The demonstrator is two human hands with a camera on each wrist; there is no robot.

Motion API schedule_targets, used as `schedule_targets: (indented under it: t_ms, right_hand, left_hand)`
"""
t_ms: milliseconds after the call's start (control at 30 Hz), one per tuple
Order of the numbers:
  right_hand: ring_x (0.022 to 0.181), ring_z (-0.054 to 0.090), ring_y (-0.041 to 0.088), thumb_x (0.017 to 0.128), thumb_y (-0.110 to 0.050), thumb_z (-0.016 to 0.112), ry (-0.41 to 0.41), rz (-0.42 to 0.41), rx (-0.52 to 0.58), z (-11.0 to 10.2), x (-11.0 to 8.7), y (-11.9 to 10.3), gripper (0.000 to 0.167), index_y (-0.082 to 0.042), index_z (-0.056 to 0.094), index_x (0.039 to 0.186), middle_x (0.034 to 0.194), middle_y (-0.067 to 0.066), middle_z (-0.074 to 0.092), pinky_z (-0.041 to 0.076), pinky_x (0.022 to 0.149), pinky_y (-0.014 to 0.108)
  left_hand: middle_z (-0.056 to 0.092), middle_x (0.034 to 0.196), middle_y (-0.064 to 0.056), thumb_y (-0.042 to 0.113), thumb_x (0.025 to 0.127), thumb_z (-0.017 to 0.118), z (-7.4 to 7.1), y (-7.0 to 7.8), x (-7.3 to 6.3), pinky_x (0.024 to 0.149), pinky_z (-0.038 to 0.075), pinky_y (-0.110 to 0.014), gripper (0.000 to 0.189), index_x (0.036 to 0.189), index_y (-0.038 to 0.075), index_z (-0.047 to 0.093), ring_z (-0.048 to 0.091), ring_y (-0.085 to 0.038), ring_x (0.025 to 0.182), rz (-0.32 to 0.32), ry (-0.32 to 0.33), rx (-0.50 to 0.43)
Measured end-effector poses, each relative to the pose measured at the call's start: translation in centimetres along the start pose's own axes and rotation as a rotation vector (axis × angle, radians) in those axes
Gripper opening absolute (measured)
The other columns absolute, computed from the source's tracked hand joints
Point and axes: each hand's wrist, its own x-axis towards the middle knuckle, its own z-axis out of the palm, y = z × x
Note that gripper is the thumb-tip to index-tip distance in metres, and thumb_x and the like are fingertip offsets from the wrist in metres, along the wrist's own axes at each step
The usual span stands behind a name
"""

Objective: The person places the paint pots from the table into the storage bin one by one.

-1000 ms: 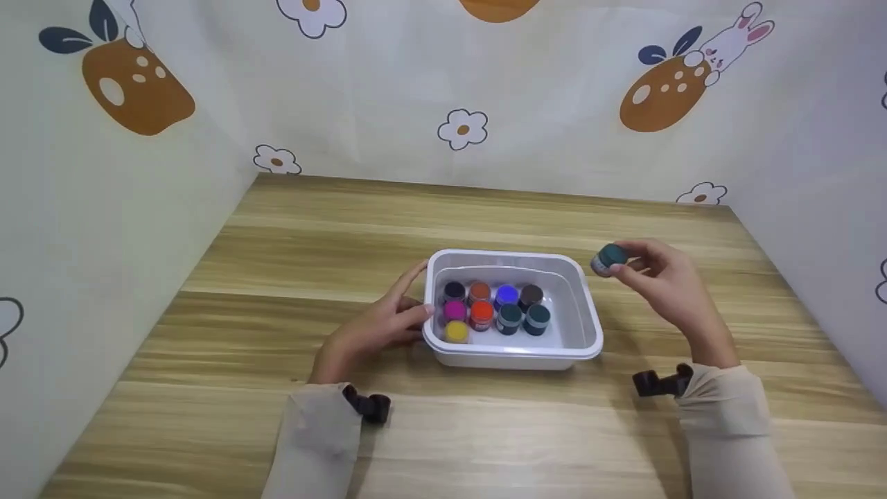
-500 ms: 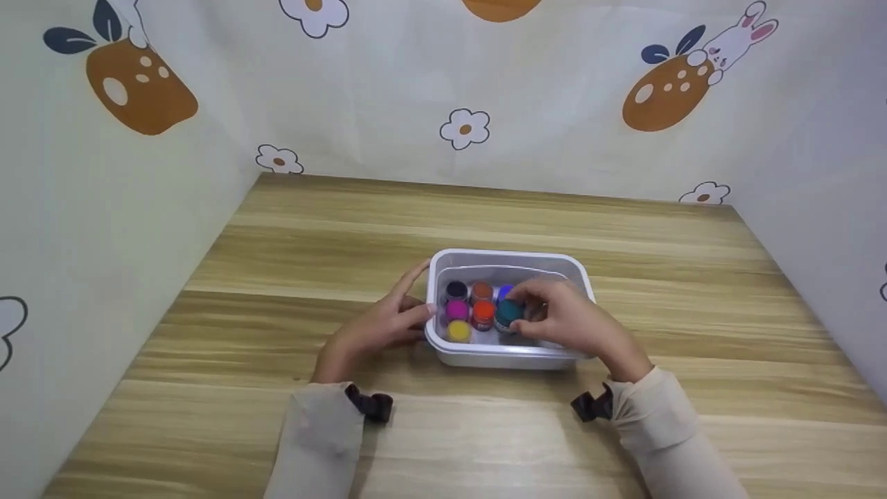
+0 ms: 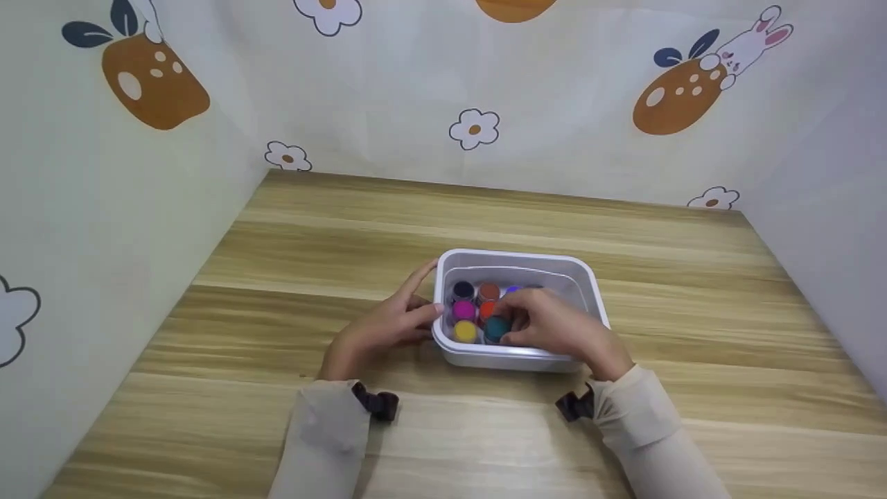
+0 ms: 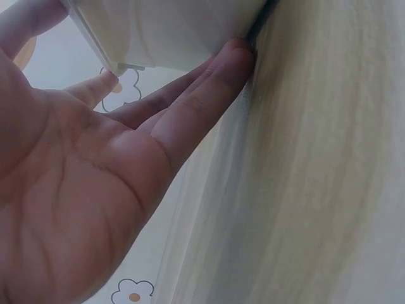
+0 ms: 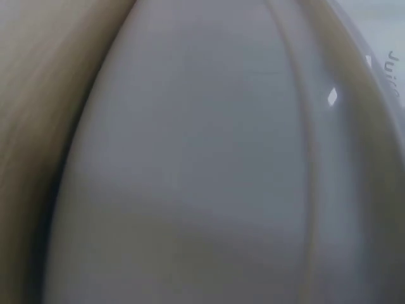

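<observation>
A white plastic tub (image 3: 523, 351) stands on the wood-grain table with small paint jars inside. On its left side my left hand (image 3: 384, 326) rests with fingers spread, thumb tip at the rim. In the left wrist view, the fingers (image 4: 190, 120) lie fairly straight against the tub's outer wall (image 4: 171, 31). Reaching over the tub's right part, my right hand (image 3: 554, 322) pinches a teal-lidded paint jar (image 3: 496, 328) beside the yellow jar (image 3: 465, 331). Magenta (image 3: 463, 310), black (image 3: 463, 290) and brown-orange (image 3: 488, 292) jars stand behind; the red jar (image 3: 487, 309) is partly covered by my fingers.
A purple-blue jar (image 3: 513, 290) shows just behind the right hand, which hides other jars on that side. White cloth walls (image 3: 388, 90) printed with oranges and flowers enclose the table (image 3: 332, 229). Blurred tub wall (image 5: 190, 139) fills the right wrist view.
My right hand has brought the teal-lidded jar from right of the tub into it, then left and nearer to the front row. My left hand keeps its place on the tub.
</observation>
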Motion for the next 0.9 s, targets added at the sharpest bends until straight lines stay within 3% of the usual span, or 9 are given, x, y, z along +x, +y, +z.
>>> schedule_targets:
  t_ms: [267,667,900]
  right_hand:
    - [0.088,0.054,0.016,0.079,-0.013,0.083,-0.006,0.004,-0.112,0.08,0.04,-0.05,0.027,-0.011,0.075,0.105,0.098,0.004,0.06,0.05,0.075,0.031]
    - [0.092,0.056,0.019,0.079,-0.013,0.083,-0.037,0.019,-0.108,0.12,0.22,0.23,0.031,-0.015,0.076,0.109,0.102,0.003,0.063,0.051,0.078,0.032]
    - [0.09,0.057,0.018,0.079,-0.012,0.083,-0.036,-0.022,-0.107,0.14,0.23,0.63,0.031,-0.015,0.076,0.109,0.099,0.002,0.065,0.052,0.078,0.032]
  left_hand:
    - [0.055,0.127,-0.026,0.03,0.1,0.056,0.11,0.03,-0.07,0.095,0.055,-0.046,0.078,0.16,0.033,0.005,0.063,-0.031,0.109,-0.01,0.001,-0.016]
    - [0.055,0.128,-0.025,0.032,0.1,0.057,0.06,-0.09,0.03,0.096,0.054,-0.047,0.078,0.159,0.036,0.006,0.063,-0.031,0.111,-0.016,0.006,0.012]
    - [0.055,0.128,-0.026,0.03,0.1,0.056,0.1,-0.03,0.01,0.096,0.054,-0.047,0.078,0.16,0.034,0.006,0.063,-0.032,0.111,-0.013,0.004,0.003]
